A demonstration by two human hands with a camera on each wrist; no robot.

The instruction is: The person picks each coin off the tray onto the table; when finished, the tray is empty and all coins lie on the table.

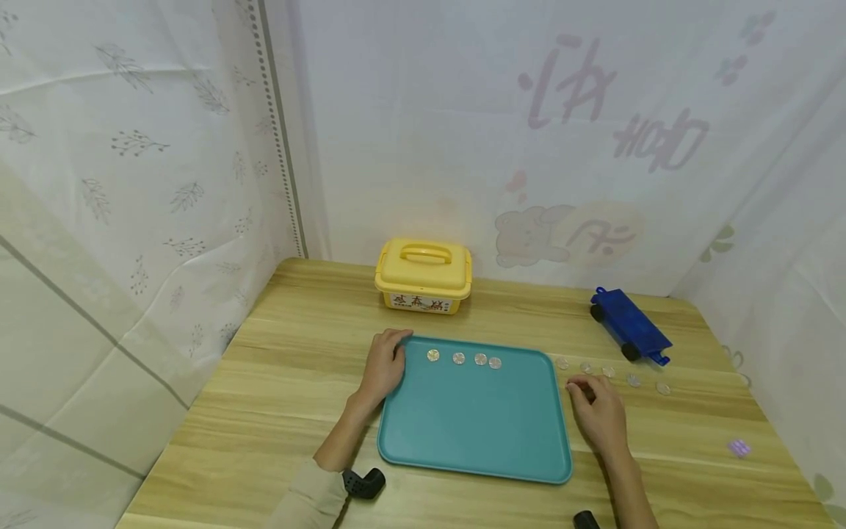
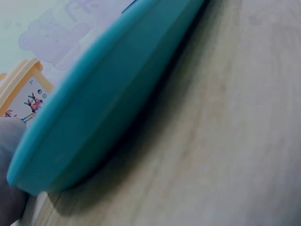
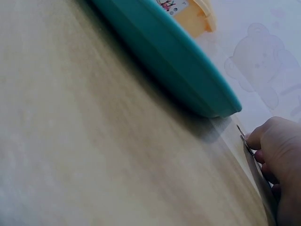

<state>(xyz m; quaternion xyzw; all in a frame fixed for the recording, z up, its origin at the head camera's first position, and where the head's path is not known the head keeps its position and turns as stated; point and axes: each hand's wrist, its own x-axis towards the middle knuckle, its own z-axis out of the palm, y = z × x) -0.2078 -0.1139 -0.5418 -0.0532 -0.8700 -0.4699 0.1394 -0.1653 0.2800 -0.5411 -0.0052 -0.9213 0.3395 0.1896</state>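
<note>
My left hand rests at the left rim of a teal tray, near its far left corner; in the left wrist view part of the hand shows beyond the tray. A gold-toned coin and several silvery coins lie in a row inside the tray's far side. Right of the tray, my right hand hovers low with fingers loosely bent, thumb and forefinger close together. Its fingertips are just short of a row of transparent-looking coins on the table. No coin shows between them in the head view.
A yellow lidded box with a handle stands behind the tray. A blue toy cart with black wheels sits at the back right. A small purple piece lies near the right edge of the wooden table. Printed curtains surround the table.
</note>
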